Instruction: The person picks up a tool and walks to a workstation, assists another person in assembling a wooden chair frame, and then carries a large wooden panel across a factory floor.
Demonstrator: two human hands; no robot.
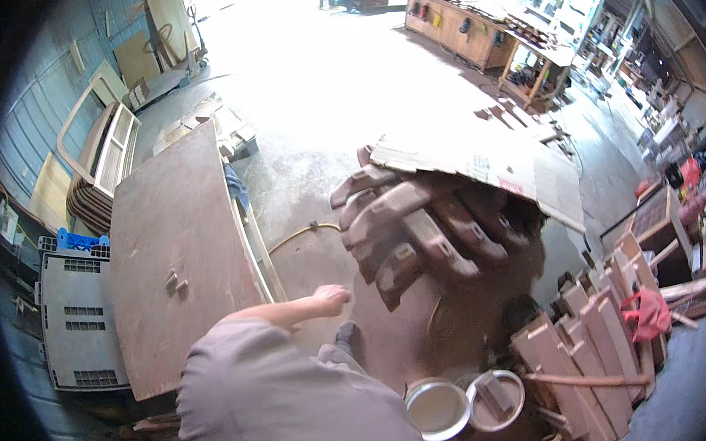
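Blocks (pixel 177 282) on table (pixel 182 209) at left, stacked parts (pixel 420 230) ahead, cardboard (pixel 490 168) alongside, boards (pixel 576 369) right of two buckets (pixel 437 411)

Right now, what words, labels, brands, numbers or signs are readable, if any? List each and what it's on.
None can be read.
Cardboard sheet over the pile of shaped wooden parts: dark and red printed marks, too small and blurred to read.
Elsewhere: no legible text; the far background is too small and glare-washed to check.
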